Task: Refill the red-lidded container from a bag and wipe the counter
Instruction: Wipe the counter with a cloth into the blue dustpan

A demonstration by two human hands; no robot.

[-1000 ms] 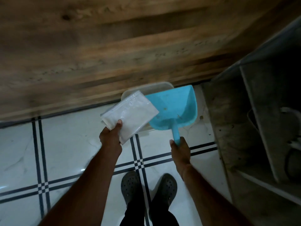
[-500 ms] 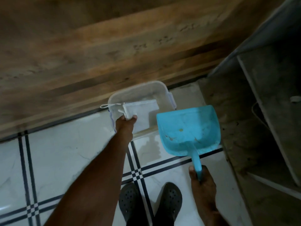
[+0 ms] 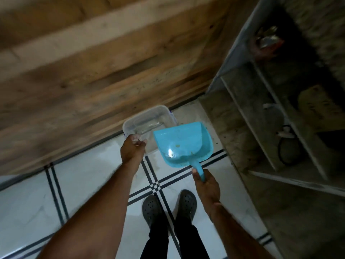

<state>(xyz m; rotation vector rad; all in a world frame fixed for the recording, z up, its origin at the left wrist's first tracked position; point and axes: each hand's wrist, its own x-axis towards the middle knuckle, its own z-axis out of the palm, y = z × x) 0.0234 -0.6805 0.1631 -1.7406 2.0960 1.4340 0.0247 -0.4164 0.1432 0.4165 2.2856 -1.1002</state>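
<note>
down on the tiled floor (image 3: 89, 176), against the wooden panel (image 3: 93, 71), sits a clear plastic bin (image 3: 149, 118). left hand (image 3: 132, 148) pinches its near rim. right hand (image 3: 205, 182) is wrapped round the handle of a blue dustpan (image 3: 183, 144) above the bin's right edge.

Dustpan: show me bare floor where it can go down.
Bare tile lies left of the left hand, between the wooden wall and the shoes. Crowded: the clear bin under the blue dustpan, beside the shelf unit.
</note>
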